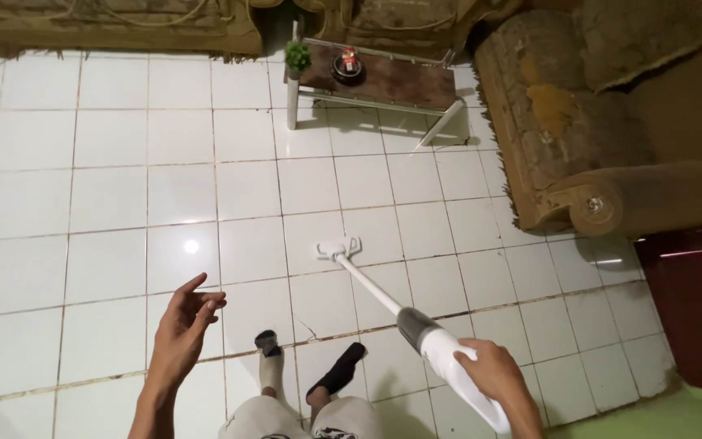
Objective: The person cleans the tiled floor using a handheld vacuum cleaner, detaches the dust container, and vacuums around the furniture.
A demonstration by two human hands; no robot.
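My right hand grips the white body of a stick vacuum cleaner at the lower right. Its white tube runs up and left to the floor head, which rests on the white tiled floor. My left hand hovers at the lower left with fingers loosely apart and holds nothing. My two feet in dark footwear stand on the tiles between the hands.
A low table with a small green plant and a dark dish stands at the top centre. A worn brown sofa fills the right side, another brown sofa the top left. A dark red surface lies at the right edge.
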